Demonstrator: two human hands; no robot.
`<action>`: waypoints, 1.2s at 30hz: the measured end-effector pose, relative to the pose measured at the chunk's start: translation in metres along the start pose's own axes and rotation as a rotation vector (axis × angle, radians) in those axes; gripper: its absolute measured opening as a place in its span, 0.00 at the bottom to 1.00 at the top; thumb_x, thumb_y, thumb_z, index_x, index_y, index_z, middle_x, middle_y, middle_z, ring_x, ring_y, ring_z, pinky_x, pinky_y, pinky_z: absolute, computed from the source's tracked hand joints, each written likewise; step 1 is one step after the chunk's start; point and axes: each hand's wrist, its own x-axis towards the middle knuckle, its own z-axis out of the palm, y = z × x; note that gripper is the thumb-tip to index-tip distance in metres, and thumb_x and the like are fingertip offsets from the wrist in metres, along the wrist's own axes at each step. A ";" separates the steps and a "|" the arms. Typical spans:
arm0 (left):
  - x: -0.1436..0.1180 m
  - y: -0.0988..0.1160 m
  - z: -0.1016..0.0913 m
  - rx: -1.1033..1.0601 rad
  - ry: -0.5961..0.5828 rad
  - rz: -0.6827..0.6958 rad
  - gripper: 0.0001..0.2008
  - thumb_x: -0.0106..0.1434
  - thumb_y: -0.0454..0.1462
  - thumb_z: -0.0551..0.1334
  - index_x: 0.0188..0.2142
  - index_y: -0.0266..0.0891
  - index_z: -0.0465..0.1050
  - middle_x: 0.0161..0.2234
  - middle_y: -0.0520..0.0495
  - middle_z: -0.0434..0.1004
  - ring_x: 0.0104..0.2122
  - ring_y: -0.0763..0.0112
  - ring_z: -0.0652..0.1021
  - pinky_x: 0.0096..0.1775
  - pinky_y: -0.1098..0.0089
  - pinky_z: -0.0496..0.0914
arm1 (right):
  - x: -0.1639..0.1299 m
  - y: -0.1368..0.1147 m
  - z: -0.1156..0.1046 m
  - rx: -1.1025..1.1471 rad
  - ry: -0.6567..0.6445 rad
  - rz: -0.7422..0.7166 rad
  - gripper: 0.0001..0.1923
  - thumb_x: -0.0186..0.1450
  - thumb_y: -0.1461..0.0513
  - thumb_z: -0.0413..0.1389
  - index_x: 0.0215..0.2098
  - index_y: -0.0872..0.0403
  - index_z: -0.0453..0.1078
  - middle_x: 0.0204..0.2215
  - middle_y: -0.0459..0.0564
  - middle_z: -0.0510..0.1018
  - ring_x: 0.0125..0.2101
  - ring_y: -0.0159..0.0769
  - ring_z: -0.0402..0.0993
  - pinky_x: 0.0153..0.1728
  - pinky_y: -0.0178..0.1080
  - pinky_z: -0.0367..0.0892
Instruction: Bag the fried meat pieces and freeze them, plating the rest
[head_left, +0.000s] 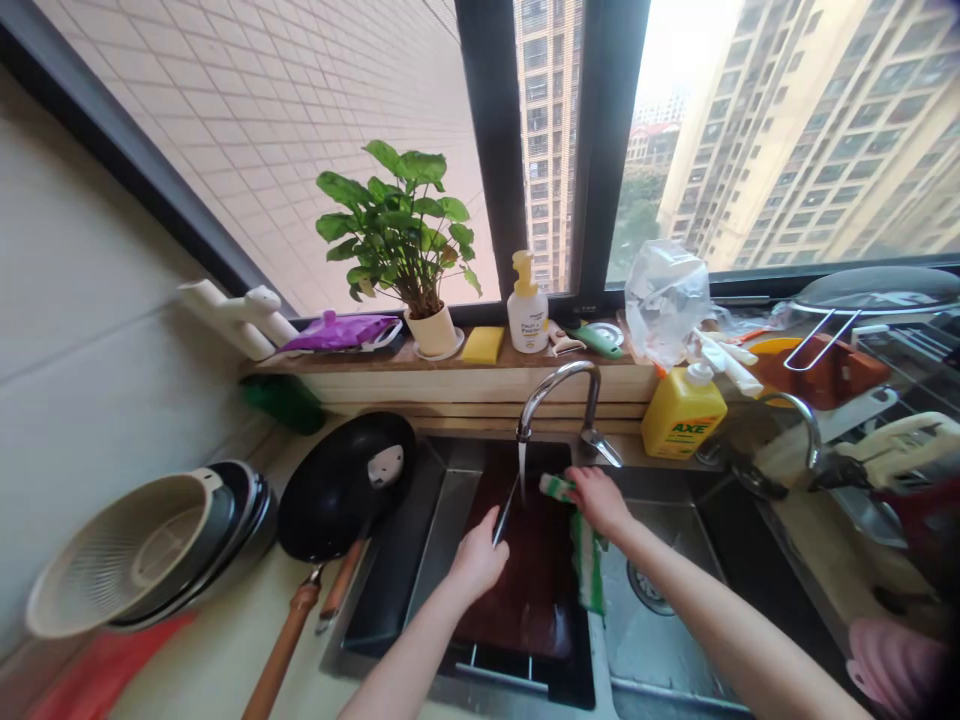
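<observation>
My left hand [480, 555] is closed around the dark handle of a knife [502, 522], and the narrow blade points up toward the running water. The water falls from a chrome faucet [559, 376] beside the blade. In my right hand [598, 500] is a green and white striped cloth [589, 572], bunched at the fingers and hanging over the divider between the basins. Beneath both hands lies a dark reddish-brown board [517, 590], wet, across the left basin. Part of the knife handle is hidden by my fingers.
A black wok [337, 490] and stacked colanders and bowls [124, 560] stand left of the double sink. Behind it are a yellow AXE bottle [684, 412], a pump bottle [529, 318], a yellow sponge [483, 345] and a potted plant [431, 330]. A dish rack [911, 345] stands at right.
</observation>
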 end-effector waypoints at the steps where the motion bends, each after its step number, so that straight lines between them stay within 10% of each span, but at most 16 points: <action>1: 0.000 0.000 -0.003 0.148 -0.006 0.071 0.27 0.49 0.26 0.63 0.51 0.40 0.74 0.33 0.43 0.78 0.38 0.52 0.79 0.46 0.55 0.67 | 0.002 0.001 -0.006 -0.025 0.031 -0.004 0.16 0.66 0.62 0.51 0.52 0.52 0.69 0.48 0.56 0.75 0.51 0.46 0.65 0.50 0.42 0.58; 6: 0.007 0.016 -0.009 0.432 -0.020 0.261 0.28 0.51 0.24 0.60 0.51 0.39 0.74 0.35 0.36 0.77 0.46 0.43 0.76 0.55 0.42 0.54 | 0.010 0.014 -0.019 -0.214 0.158 0.182 0.29 0.65 0.62 0.49 0.63 0.61 0.56 0.61 0.67 0.61 0.62 0.56 0.51 0.60 0.54 0.48; 10: 0.008 0.024 -0.022 0.417 -0.061 0.136 0.27 0.57 0.24 0.55 0.56 0.40 0.69 0.47 0.33 0.75 0.55 0.48 0.70 0.59 0.46 0.49 | 0.005 0.009 -0.021 -0.225 0.137 0.231 0.36 0.62 0.65 0.50 0.67 0.64 0.48 0.66 0.67 0.53 0.66 0.55 0.43 0.62 0.54 0.46; 15: -0.017 0.016 -0.031 0.220 -0.216 0.002 0.14 0.65 0.34 0.51 0.46 0.34 0.70 0.32 0.39 0.79 0.36 0.59 0.80 0.41 0.60 0.71 | -0.050 -0.067 -0.031 -0.209 0.106 0.190 0.39 0.56 0.62 0.57 0.65 0.55 0.55 0.62 0.63 0.61 0.62 0.58 0.55 0.58 0.58 0.54; 17: -0.030 0.013 -0.024 0.051 -0.283 -0.088 0.16 0.68 0.37 0.45 0.39 0.35 0.70 0.26 0.43 0.77 0.26 0.67 0.78 0.32 0.67 0.71 | -0.077 -0.106 -0.020 -0.162 0.067 0.055 0.39 0.52 0.57 0.62 0.62 0.41 0.59 0.57 0.49 0.69 0.52 0.45 0.70 0.51 0.43 0.65; 22: -0.053 0.009 -0.002 -0.562 -0.370 -0.412 0.12 0.66 0.43 0.54 0.29 0.39 0.66 0.17 0.53 0.69 0.16 0.74 0.70 0.21 0.75 0.63 | -0.119 -0.150 0.000 0.100 0.110 -0.110 0.32 0.53 0.58 0.60 0.56 0.45 0.63 0.48 0.50 0.73 0.35 0.40 0.76 0.34 0.37 0.68; 31: -0.080 0.045 0.052 -0.452 -0.801 0.094 0.35 0.53 0.67 0.51 0.27 0.36 0.72 0.09 0.52 0.62 0.12 0.73 0.65 0.17 0.73 0.56 | -0.166 -0.113 -0.084 0.323 0.435 -0.003 0.13 0.50 0.68 0.59 0.35 0.52 0.71 0.34 0.45 0.74 0.32 0.33 0.71 0.33 0.33 0.66; 36: -0.111 0.063 0.048 -0.516 -0.961 0.263 0.48 0.38 0.68 0.63 0.49 0.35 0.70 0.16 0.52 0.71 0.16 0.71 0.69 0.21 0.70 0.63 | -0.230 -0.079 -0.190 0.684 0.694 0.191 0.10 0.54 0.61 0.60 0.35 0.51 0.68 0.22 0.39 0.69 0.21 0.30 0.68 0.23 0.33 0.67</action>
